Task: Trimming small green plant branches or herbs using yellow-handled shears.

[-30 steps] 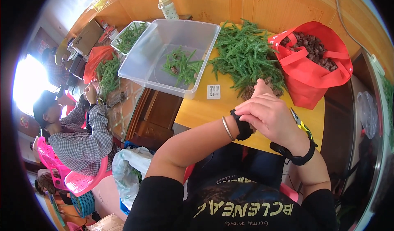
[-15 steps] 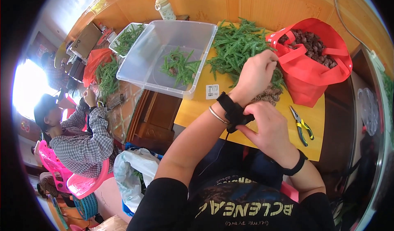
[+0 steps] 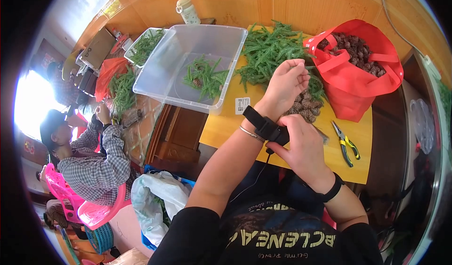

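Note:
My left hand (image 3: 284,83) is raised over the yellow table, palm turned to the right. Its fingers are loosely curled and a little apart, with nothing visible in them. Around the left wrist sits a black strapped device (image 3: 278,132), with a thin cable hanging from it. My right hand (image 3: 303,145) grips this device between thumb and fingers. Beyond the hands, several brown pine cones (image 3: 308,107) lie beside a heap of green artificial fir sprigs (image 3: 268,53). Pliers (image 3: 346,145) with yellow and black handles lie right of my right hand, jaws slightly apart.
A red bag (image 3: 346,93) full of pine cones stands at the right. Left of the sprigs is a clear plastic bin (image 3: 155,88) holding some greenery and a cone. A white label (image 3: 242,106) lies on the yellow table (image 3: 223,128). Another person (image 3: 94,166) sits working at the left.
My left hand has turned at the wrist, showing more of its palm and curled fingers. The wrist device has turned with it, and my right hand keeps hold of it.

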Demonstrator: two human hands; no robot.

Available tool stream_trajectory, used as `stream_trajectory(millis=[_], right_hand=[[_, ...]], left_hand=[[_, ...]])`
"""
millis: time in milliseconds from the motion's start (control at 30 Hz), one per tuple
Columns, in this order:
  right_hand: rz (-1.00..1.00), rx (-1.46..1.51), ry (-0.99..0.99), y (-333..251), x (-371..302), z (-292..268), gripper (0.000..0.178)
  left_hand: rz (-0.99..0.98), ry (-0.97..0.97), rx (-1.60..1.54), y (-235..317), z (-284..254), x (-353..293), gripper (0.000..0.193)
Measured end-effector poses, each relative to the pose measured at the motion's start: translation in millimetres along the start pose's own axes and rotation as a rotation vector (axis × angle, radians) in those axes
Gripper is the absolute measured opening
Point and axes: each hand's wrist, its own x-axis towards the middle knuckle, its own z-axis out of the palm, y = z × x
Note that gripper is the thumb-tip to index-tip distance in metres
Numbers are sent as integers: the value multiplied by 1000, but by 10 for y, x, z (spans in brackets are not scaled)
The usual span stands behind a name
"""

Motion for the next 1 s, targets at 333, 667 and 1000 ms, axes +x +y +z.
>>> stream_trajectory(millis=[333, 667, 1000], right_hand=[[8, 40, 30, 28, -66, -36, 34], [-73, 66, 30, 89, -64, -186, 24], [-352, 119, -118, 59, 346, -367, 35]], left_hand=[[663, -8, 1181, -7, 234, -94, 11], [1005, -75, 1979, 72, 270, -189, 14], [671, -440, 2338, -305, 259, -348, 12]])
